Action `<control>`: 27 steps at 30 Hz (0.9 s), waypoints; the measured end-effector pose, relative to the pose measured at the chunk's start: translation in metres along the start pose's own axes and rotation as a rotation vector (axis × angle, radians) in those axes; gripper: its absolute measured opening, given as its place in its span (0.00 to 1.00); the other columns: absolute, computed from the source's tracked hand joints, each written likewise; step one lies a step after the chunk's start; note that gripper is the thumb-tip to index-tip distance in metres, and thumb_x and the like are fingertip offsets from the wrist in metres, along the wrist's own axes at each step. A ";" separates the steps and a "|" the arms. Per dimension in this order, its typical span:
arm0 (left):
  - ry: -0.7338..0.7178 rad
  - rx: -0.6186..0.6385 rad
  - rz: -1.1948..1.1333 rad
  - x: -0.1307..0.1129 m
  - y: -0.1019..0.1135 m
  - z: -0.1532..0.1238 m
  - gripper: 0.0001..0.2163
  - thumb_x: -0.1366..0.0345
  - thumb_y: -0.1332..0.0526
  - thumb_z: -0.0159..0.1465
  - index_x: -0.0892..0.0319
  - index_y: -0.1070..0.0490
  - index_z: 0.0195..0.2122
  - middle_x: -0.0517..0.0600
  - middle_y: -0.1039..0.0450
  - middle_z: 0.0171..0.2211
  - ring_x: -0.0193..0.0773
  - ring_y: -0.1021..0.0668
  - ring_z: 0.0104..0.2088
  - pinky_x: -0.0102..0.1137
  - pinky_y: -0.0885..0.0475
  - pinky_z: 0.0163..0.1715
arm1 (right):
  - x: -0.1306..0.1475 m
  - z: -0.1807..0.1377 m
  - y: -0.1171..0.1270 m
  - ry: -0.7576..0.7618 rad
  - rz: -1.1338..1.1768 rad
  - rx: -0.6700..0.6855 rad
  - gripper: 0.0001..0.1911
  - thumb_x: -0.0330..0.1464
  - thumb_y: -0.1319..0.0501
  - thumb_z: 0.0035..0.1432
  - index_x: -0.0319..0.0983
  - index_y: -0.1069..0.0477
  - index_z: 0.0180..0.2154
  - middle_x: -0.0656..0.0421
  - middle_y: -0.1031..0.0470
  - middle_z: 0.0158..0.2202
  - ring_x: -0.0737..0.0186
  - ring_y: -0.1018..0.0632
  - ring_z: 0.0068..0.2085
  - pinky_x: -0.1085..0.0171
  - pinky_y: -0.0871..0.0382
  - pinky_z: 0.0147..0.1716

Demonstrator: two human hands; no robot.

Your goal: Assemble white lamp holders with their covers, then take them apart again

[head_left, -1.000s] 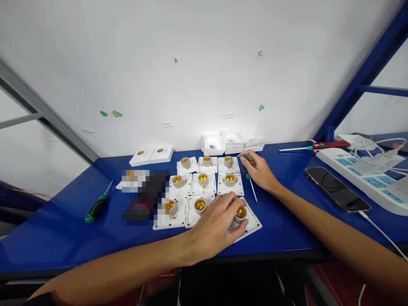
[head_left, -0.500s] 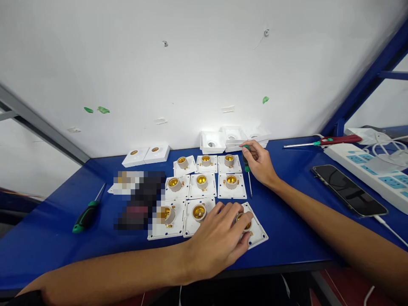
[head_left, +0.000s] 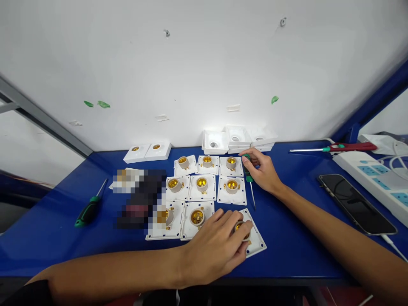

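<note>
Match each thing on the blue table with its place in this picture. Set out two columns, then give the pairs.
Things:
1 phone
2 red-handled screwdriver
3 black-and-green screwdriver
4 tilted socket plate

Places:
A under the left hand's fingers
B lying alone at the left of the table
C at the back right, beside the power strip
D on the right, a white cable at its near end

Pairs: 1-D, 2-C, 3-B, 4-A

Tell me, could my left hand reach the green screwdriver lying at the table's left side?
Probably yes: the left hand holds a socket plate, and only bare table surrounds that left-side screwdriver.
</note>
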State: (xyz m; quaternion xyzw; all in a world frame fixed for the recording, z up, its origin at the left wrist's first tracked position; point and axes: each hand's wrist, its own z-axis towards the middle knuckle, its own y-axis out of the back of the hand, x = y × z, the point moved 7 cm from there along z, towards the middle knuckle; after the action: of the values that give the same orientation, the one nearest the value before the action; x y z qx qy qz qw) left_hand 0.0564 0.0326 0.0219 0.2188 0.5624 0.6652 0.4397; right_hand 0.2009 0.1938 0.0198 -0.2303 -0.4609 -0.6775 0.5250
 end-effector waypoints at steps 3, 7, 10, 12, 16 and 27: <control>0.008 -0.036 -0.032 0.001 0.000 0.001 0.10 0.66 0.43 0.73 0.61 0.33 0.54 0.56 0.26 0.46 0.44 0.24 0.42 0.38 0.25 0.41 | 0.000 0.001 -0.002 0.000 -0.003 0.034 0.09 0.39 0.41 0.69 0.41 0.27 0.41 0.65 0.35 0.23 0.65 0.34 0.24 0.63 0.41 0.25; -0.020 -0.078 -0.092 0.000 0.003 0.000 0.09 0.67 0.44 0.74 0.61 0.33 0.53 0.55 0.27 0.44 0.43 0.24 0.40 0.36 0.23 0.39 | -0.003 0.002 -0.004 -0.011 0.000 0.069 0.10 0.41 0.41 0.69 0.41 0.27 0.42 0.64 0.33 0.25 0.65 0.33 0.25 0.64 0.39 0.26; -0.072 -0.115 -0.116 -0.002 0.009 -0.002 0.09 0.70 0.45 0.74 0.62 0.33 0.54 0.55 0.26 0.43 0.43 0.23 0.43 0.37 0.23 0.43 | -0.006 0.003 -0.005 -0.026 0.006 0.080 0.10 0.41 0.41 0.69 0.42 0.27 0.42 0.63 0.30 0.26 0.65 0.32 0.26 0.64 0.38 0.27; -0.100 -0.132 -0.112 -0.003 0.012 -0.004 0.10 0.71 0.45 0.74 0.63 0.33 0.55 0.56 0.26 0.44 0.44 0.23 0.45 0.38 0.23 0.45 | -0.006 0.004 -0.006 -0.034 0.009 0.087 0.10 0.41 0.41 0.69 0.42 0.27 0.42 0.63 0.30 0.27 0.64 0.32 0.27 0.63 0.38 0.27; -0.088 -0.114 -0.106 -0.003 0.011 -0.005 0.10 0.71 0.45 0.74 0.63 0.32 0.55 0.57 0.25 0.45 0.44 0.22 0.47 0.39 0.24 0.47 | -0.007 0.004 -0.006 -0.048 0.012 0.090 0.10 0.41 0.41 0.69 0.42 0.27 0.42 0.63 0.31 0.26 0.65 0.32 0.26 0.63 0.38 0.27; -0.081 -0.010 -0.025 -0.003 0.002 -0.001 0.10 0.68 0.44 0.74 0.62 0.32 0.54 0.53 0.26 0.44 0.43 0.25 0.40 0.37 0.27 0.43 | -0.012 0.005 -0.006 -0.069 0.023 0.079 0.10 0.40 0.40 0.69 0.41 0.26 0.41 0.63 0.30 0.26 0.65 0.32 0.26 0.63 0.40 0.27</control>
State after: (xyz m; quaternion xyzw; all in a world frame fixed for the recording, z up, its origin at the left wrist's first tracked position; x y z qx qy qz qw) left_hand 0.0559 0.0295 0.0243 0.2364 0.5436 0.6530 0.4713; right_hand 0.1981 0.2046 0.0104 -0.2381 -0.5023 -0.6442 0.5254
